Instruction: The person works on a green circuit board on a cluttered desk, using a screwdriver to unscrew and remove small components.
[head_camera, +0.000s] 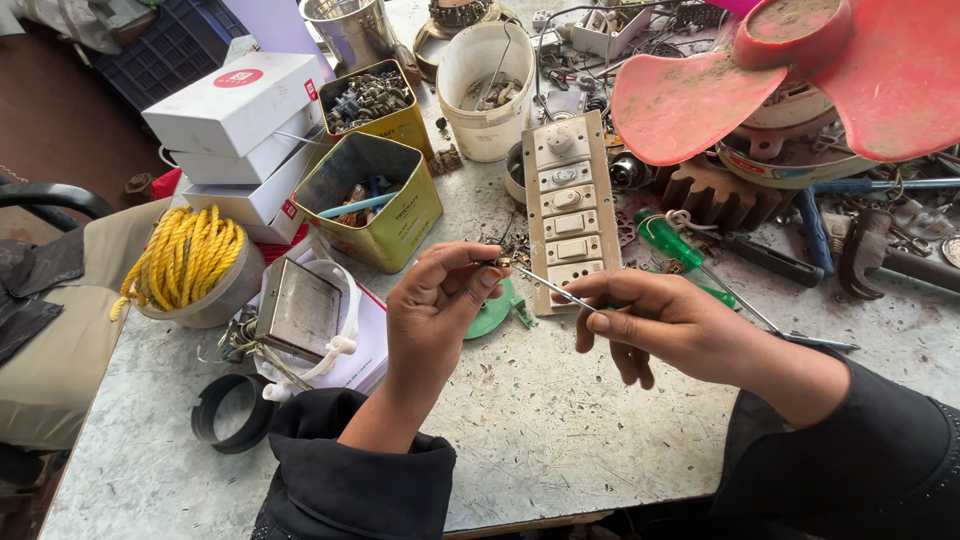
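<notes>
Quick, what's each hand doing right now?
Left hand: closed, pinching a small metal part.
Right hand: closed, holding a thin screwdriver.

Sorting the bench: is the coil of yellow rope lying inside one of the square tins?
No, the yellow rope sits in a round grey bowl left of the tins.

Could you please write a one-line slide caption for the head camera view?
Left hand pinches a small brass part against the thin metal screwdriver in the right hand.
</notes>
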